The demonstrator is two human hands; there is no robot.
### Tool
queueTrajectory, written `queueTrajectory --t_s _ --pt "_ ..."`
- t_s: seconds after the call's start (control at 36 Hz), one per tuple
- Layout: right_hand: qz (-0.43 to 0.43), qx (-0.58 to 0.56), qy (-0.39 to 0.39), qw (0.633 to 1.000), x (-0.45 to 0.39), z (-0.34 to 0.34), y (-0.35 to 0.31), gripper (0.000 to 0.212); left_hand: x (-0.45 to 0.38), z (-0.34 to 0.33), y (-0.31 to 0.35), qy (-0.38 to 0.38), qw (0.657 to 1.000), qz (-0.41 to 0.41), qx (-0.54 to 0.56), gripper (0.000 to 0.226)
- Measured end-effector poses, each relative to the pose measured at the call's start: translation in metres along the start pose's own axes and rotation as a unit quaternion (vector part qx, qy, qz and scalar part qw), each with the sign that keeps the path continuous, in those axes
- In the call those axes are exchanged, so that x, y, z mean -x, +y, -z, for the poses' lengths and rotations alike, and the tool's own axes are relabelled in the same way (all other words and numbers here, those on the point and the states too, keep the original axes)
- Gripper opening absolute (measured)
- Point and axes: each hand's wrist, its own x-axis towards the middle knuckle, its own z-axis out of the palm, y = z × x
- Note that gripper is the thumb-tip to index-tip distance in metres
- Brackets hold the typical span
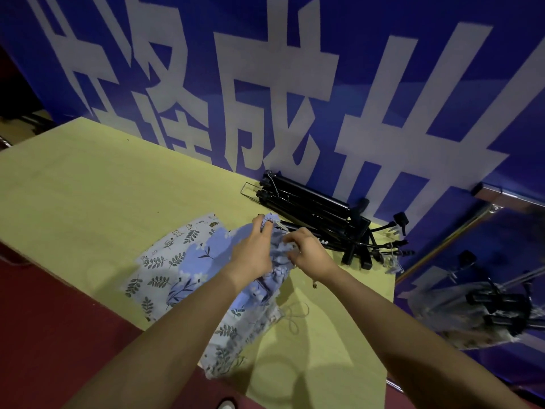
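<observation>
Head: cloth (188, 261) (bunched) in left hand (255, 249)

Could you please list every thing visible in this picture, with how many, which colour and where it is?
blue flowered cloth: one, blue with pale flowers, bunched on the table, held in both hands
leaf-print cloth: one as far as I can tell, pale with dark leaves, flat under the blue one
hangers: a pile, number unclear, black, on the table against the banner
cord: one, pale, looped on the table right of the cloths
table: one, yellow-green
banner: one, blue with large white characters, behind the table
floor: dark red, left of the table
left hand: grips the blue cloth's gathered edge
right hand: pinches the blue cloth beside it
</observation>
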Motion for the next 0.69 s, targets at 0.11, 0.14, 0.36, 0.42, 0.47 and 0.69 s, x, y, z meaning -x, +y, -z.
queueTrajectory --t_s 0.11,0.14,0.36,0.42,0.47,0.69 --pt "-0.023 -0.024 0.022 0.999 -0.008 -0.001 0.002 0.022 -0.007 0.001 0.0 0.038 0.999 -0.005 0.015 0.06" --pt "-0.029 -0.039 0.032 0.998 -0.01 -0.001 0.003 0.019 -0.01 0.001 0.0 0.041 0.999 0.0 0.018 0.06" --pt "-0.088 -0.036 0.116 0.989 -0.039 0.007 0.026 0.019 -0.037 0.003 -0.007 0.059 0.997 0.038 0.029 0.053" --pt "-0.112 -0.004 0.113 0.987 -0.051 0.01 0.032 0.025 -0.048 0.007 -0.009 0.066 0.997 0.039 0.032 0.051" --pt "-0.131 0.043 0.092 0.986 -0.06 0.014 0.037 0.033 -0.057 0.01 -0.009 0.067 0.996 0.038 0.039 0.05" --pt "-0.177 0.185 -0.01 0.967 -0.103 0.007 0.064 0.058 -0.094 0.005 -0.011 0.036 0.998 0.026 0.037 0.04"
